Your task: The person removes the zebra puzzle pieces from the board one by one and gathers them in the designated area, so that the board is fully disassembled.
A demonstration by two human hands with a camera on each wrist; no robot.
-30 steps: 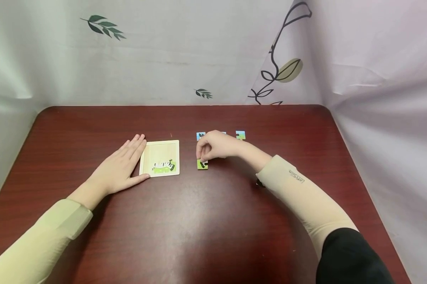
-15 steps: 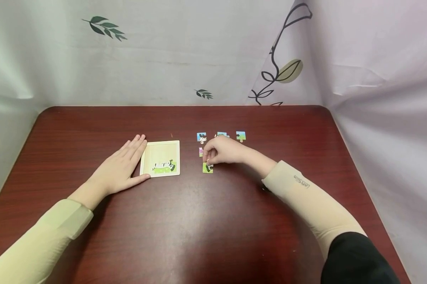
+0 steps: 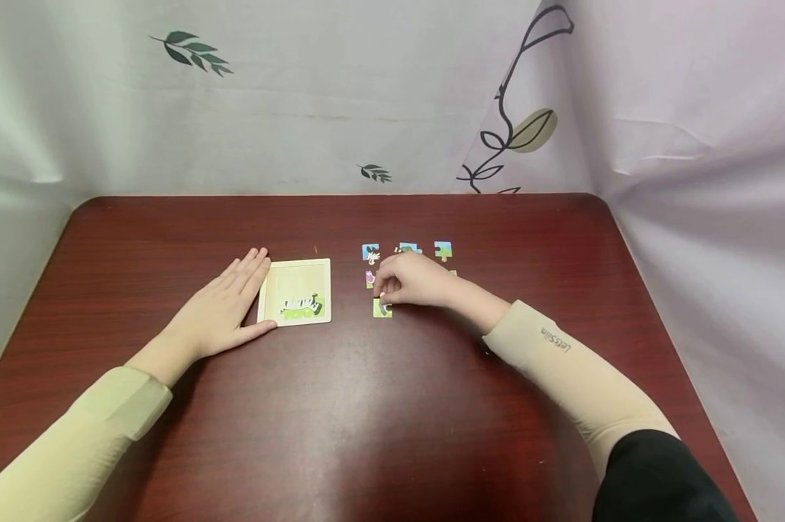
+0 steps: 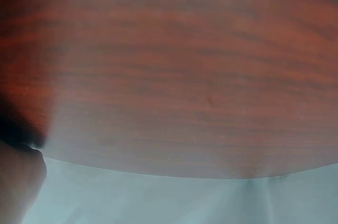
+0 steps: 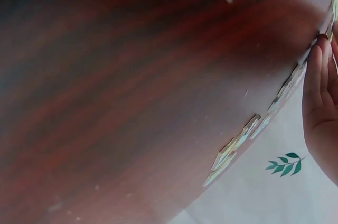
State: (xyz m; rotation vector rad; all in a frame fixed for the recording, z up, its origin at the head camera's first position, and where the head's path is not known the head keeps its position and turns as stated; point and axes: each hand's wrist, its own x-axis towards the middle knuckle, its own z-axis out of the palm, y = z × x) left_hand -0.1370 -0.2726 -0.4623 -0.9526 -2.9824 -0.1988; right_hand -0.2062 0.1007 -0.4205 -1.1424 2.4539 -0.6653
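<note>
My left hand (image 3: 217,312) lies flat on the table, fingers straight, against the left edge of a square wooden puzzle tray (image 3: 327,290). In the tray's lower right, joined pieces show a striped zebra body (image 3: 301,305) on green. To the right of the tray, my right hand (image 3: 413,279) pinches the upper edge of a green puzzle piece (image 3: 383,310) with a black-and-white pattern, at the table surface. The right wrist view shows that hand (image 5: 322,92) at its right edge. The left wrist view shows mostly bare table.
Behind my right hand lie a blue piece with a zebra part (image 3: 370,251), a blue piece (image 3: 409,247) and a blue-green piece (image 3: 443,250). A piece with pink (image 3: 369,278) is partly covered by the fingers. A pale curtain (image 3: 288,109) surrounds the brown table (image 3: 288,420).
My right hand has moved slightly right and nearer, with the green puzzle piece shifting along, then stayed almost still. More pieces behind it are uncovered. The left hand and tray have stayed put.
</note>
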